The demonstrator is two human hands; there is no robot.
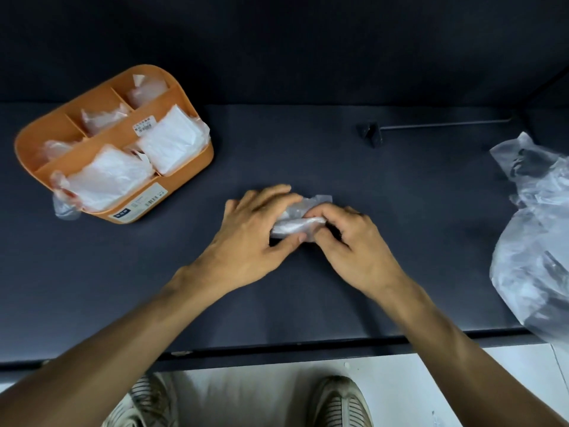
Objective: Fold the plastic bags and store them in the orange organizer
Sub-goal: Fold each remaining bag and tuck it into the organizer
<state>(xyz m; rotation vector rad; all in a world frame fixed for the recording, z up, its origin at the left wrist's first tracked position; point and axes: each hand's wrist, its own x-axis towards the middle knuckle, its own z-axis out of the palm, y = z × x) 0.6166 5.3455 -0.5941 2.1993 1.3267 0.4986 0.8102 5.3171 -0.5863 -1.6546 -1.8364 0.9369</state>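
Shoes [335,402], pale floor [246,392], dark table [308,155].

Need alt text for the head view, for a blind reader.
Both hands, left and right, pinch a small folded plastic bag on a dark table. An orange organizer with folded bags stands far left; loose bags lie right.

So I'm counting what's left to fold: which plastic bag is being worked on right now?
The small folded bag at mid-table, gripped between the left hand and right hand. The others sit in the orange organizer or lie loose at the right edge.
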